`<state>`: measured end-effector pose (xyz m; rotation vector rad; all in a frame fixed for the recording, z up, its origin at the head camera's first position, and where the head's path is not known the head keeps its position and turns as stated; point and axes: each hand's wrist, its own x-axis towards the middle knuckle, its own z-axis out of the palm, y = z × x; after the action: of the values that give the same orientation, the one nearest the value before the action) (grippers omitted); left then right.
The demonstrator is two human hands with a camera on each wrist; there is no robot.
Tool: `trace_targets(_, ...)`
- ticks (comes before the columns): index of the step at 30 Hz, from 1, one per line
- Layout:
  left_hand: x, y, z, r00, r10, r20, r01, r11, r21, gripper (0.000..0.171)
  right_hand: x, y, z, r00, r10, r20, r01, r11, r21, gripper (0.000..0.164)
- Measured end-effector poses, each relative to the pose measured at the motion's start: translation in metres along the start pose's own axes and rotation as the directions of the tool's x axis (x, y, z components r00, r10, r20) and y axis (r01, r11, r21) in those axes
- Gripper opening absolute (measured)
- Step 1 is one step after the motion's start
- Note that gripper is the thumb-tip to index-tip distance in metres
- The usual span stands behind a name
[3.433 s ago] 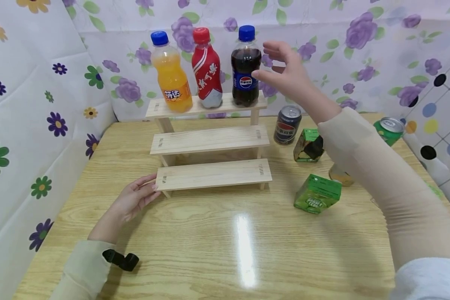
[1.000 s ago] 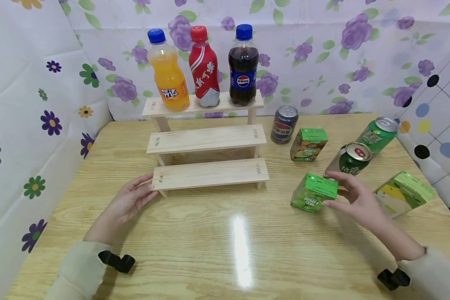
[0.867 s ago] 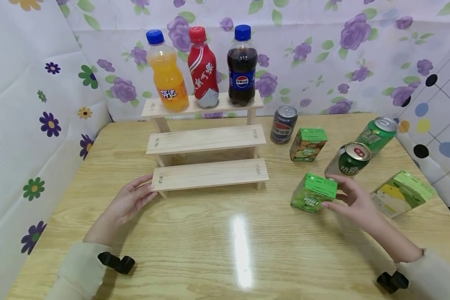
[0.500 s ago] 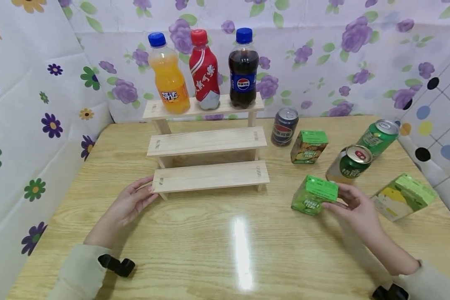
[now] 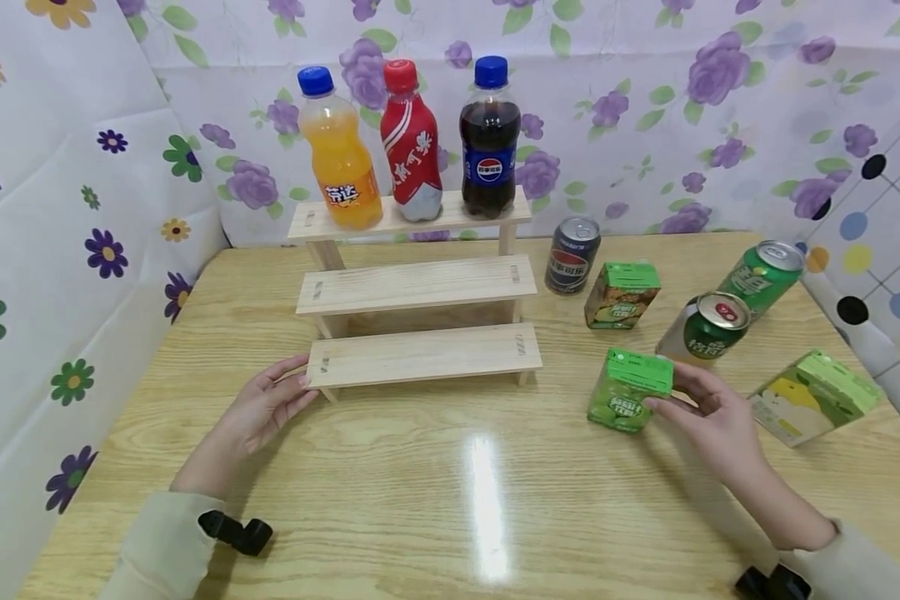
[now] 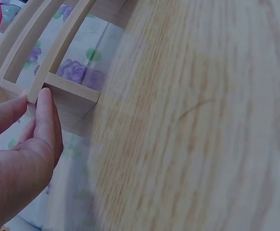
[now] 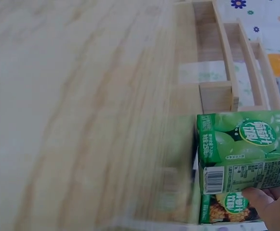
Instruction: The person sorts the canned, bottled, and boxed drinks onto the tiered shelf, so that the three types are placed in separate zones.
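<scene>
My left hand (image 5: 258, 408) pinches the left end of the lowest board of a three-tier wooden shelf (image 5: 420, 354); in the left wrist view, thumb and fingers (image 6: 44, 113) are on the board's corner. To the right of the shelf, my right hand (image 5: 712, 417) holds a green juice box (image 5: 630, 390) by its right side, thumb in front and fingers behind. Grapes are printed on this juice box (image 7: 248, 139) in the right wrist view. Whether its base touches the table I cannot tell. On the top board stand an orange soda bottle (image 5: 341, 167), a red bottle (image 5: 411, 154) and a cola bottle (image 5: 489, 154).
Behind the held box are a dark blue cola can (image 5: 572, 257) and a brown-green juice box (image 5: 621, 296). A green-and-white can (image 5: 705, 327), a green can (image 5: 765, 275) and a larger pear-printed carton (image 5: 813, 398) stand at the right. Patterned cloth (image 5: 630, 108) backs the table.
My right hand has come down from beside the cola bottle to the green juice box and taken hold of it. The box has turned slightly. My left hand stays on the shelf.
</scene>
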<state>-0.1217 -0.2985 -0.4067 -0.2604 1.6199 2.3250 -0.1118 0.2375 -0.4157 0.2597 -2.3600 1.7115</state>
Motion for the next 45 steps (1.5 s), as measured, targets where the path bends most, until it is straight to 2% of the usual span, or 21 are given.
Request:
trace_targets(6,0.000,0.000,0.001,1.000,-0.005,-0.001,0.005,1.000,0.017,0.027,0.001,-0.005,0.002,1.000,-0.010,-0.020,0.010,1.000,0.008,0.049)
trace_targets(15,-0.001,0.001,0.001,1.000,-0.002,0.009,0.002,1.000,0.016,0.029,0.014,-0.039,0.012,0.999,0.032,-0.030,-0.033,0.999,-0.039,0.048)
trace_targets(27,-0.001,0.002,0.001,1.000,-0.004,0.010,0.003,1.000,0.010,0.029,0.039,-0.079,0.045,0.998,-0.053,0.023,0.052,0.996,0.073,0.050)
trace_targets(38,0.000,0.000,-0.001,1.000,0.006,0.023,-0.006,1.000,0.021,0.027,0.071,-0.100,0.082,0.989,-0.121,0.085,0.105,0.979,0.173,0.047)
trace_targets(45,0.000,0.001,-0.001,1.000,0.006,0.018,-0.006,0.999,0.038,0.031,0.091,-0.113,0.104,0.989,-0.090,0.120,0.065,0.978,0.199,0.046)
